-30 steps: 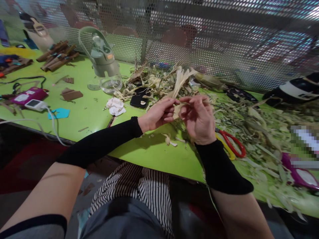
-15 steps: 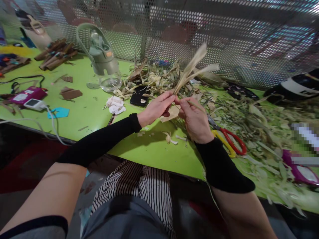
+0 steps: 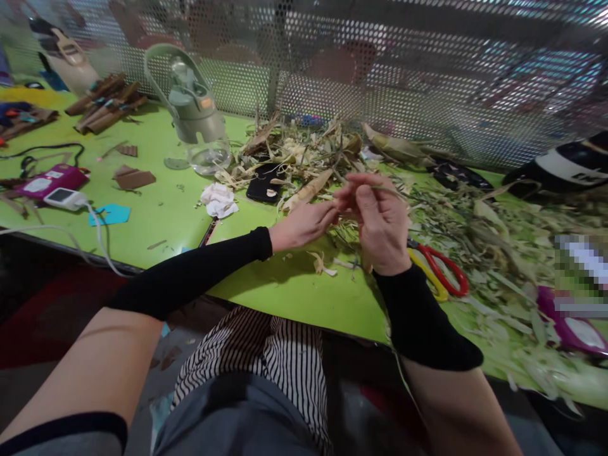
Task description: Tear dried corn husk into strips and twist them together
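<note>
The right hand (image 3: 382, 225) pinches a thin dried leaf strip (image 3: 387, 188) at its fingertips. The left hand (image 3: 304, 226) closes its grip right beside it, probably to steady the strip. Scissors (image 3: 439, 272) lie on the desk (image 3: 294, 291) just right of that grip, handy.

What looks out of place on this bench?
A black phone lies at the edge of the dried leaf scraps, with bits on it; the red and yellow scissors sit partly hidden beside the right hand.

No writing could be read. The white label on the pink case (image 3: 40, 184) lying on the counter (image 3: 156, 215) was too small and blurred to make out.
</note>
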{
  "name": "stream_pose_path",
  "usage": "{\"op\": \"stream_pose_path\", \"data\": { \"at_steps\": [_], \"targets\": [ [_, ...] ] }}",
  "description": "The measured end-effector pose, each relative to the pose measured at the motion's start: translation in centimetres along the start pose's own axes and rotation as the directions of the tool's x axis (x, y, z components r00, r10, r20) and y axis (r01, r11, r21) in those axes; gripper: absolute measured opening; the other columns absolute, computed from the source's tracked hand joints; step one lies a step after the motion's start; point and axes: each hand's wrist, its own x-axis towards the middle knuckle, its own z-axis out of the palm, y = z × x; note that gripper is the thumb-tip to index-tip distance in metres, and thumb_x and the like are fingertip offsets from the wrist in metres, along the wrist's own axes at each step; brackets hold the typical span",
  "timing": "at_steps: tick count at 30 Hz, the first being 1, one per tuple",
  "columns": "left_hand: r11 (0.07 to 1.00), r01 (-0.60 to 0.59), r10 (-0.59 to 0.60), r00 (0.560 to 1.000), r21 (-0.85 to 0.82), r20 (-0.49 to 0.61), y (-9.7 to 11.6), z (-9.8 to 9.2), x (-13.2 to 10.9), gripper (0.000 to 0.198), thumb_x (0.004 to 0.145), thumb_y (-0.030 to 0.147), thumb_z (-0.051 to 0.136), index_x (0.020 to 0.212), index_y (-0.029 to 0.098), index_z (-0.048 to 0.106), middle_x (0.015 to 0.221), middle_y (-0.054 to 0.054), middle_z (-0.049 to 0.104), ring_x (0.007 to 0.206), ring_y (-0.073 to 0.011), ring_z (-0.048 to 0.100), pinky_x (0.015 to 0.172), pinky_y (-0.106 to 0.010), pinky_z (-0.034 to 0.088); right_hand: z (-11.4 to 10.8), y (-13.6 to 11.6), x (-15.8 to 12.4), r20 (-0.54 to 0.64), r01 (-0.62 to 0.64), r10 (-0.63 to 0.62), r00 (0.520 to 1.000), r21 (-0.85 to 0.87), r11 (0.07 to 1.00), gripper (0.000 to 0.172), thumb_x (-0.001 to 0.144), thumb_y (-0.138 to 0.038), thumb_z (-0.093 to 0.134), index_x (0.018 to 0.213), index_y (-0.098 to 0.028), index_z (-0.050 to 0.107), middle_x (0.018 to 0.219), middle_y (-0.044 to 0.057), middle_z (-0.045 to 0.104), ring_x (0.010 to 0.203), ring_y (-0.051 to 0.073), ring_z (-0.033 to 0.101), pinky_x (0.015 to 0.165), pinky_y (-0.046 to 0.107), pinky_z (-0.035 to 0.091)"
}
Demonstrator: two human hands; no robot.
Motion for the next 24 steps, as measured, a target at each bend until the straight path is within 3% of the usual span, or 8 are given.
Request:
{"op": "stream_pose_path", "data": {
  "at_steps": [3,8,10,12,15,17,20,24],
  "targets": [
    [0.988,0.112,-0.107,0.993,-0.105,0.052,0.5,-0.3,0.3,0.038,0.106,0.011,0.044,0.074,0.012,0.063,0.061,0.005,0.042,0.050,-0.0053,0.035,0.046,-0.014,0.030,-0.8,-0.5,-0.1,0.023,0.036,-0.037,0.999,0.044,0.998,0.044,0.090,-0.058,0.077,0.129,-0.038,0.067,0.140,0.004,0.068,0.106,0.022,0.073,0.079,0.033,0.062],
    [0.859,0.238,-0.197,0.971,-0.453,0.137,1.1,-0.9,0.9,0.039,0.110,0.016,0.038,0.075,0.013,0.056,0.057,0.011,0.020,0.040,-0.0026,0.018,0.038,-0.012,0.020,-1.6,0.0,0.5,0.121,-0.189,0.219,0.968,-0.218,0.957,0.030,0.092,-0.051,0.070,0.091,-0.021,0.075,0.092,0.007,0.077,0.073,0.018,0.069,0.064,0.032,0.057],
    [0.827,0.302,-0.214,0.949,-0.474,0.231,1.1,-0.9,0.8,0.039,0.110,0.019,0.040,0.075,0.013,0.056,0.057,0.011,0.021,0.039,-0.0021,0.019,0.037,-0.011,0.021,-1.4,0.6,0.8,0.099,-0.207,0.236,0.967,-0.240,0.948,0.021,0.087,-0.039,0.072,0.100,-0.023,0.076,0.104,0.006,0.078,0.088,0.021,0.071,0.079,0.035,0.061],
    [0.812,0.360,-0.227,0.920,-0.460,0.320,1.1,-0.8,0.6,0.039,0.109,0.020,0.041,0.074,0.013,0.056,0.057,0.010,0.023,0.038,-0.0021,0.021,0.035,-0.011,0.021,-1.2,0.9,1.0,0.114,-0.184,0.203,0.972,-0.159,0.970,0.029,0.083,-0.029,0.071,0.111,-0.027,0.076,0.113,0.002,0.078,0.110,0.023,0.070,0.102,0.040,0.057],
    [0.805,0.404,-0.238,0.891,-0.434,0.387,1.1,-0.8,0.2,0.037,0.108,0.020,0.043,0.074,0.013,0.056,0.056,0.010,0.025,0.037,-0.0019,0.022,0.034,-0.011,0.019,-1.1,1.1,1.0,0.195,-0.214,0.198,0.960,0.059,0.975,0.028,0.082,-0.032,0.069,0.109,-0.029,0.077,0.102,0.001,0.077,0.117,0.024,0.070,0.115,0.045,0.050],
    [0.801,0.424,-0.253,0.880,-0.423,0.403,1.2,-0.8,0.0,0.035,0.107,0.019,0.043,0.075,0.014,0.056,0.056,0.009,0.025,0.037,-0.0022,0.022,0.034,-0.011,0.019,-1.1,1.1,0.9,0.243,-0.279,0.230,0.942,0.189,0.942,0.021,0.083,-0.042,0.073,0.097,-0.027,0.077,0.091,0.001,0.076,0.100,0.023,0.073,0.106,0.044,0.055],
    [0.786,0.470,-0.278,0.849,-0.401,0.450,1.2,-0.8,-0.1,0.036,0.106,0.018,0.042,0.072,0.015,0.054,0.055,0.009,0.025,0.036,-0.0026,0.022,0.033,-0.011,0.018,-1.1,1.2,0.9,0.254,-0.335,0.267,0.930,0.278,0.900,0.034,0.076,-0.055,0.088,0.085,-0.026,0.072,0.075,-0.002,0.070,0.074,0.017,0.068,0.087,0.037,0.060],
    [0.751,0.447,-0.226,0.866,-0.486,0.447,1.3,-0.6,-0.2,0.041,0.108,0.025,0.041,0.070,0.015,0.052,0.056,0.009,0.023,0.036,-0.0026,0.022,0.033,-0.012,0.021,-1.1,1.3,1.2,0.181,-0.327,0.281,0.942,0.323,0.888,0.052,0.063,-0.060,0.097,0.077,-0.026,0.061,0.068,-0.005,0.064,0.068,0.014,0.064,0.077,0.032,0.058]
  ]
}}
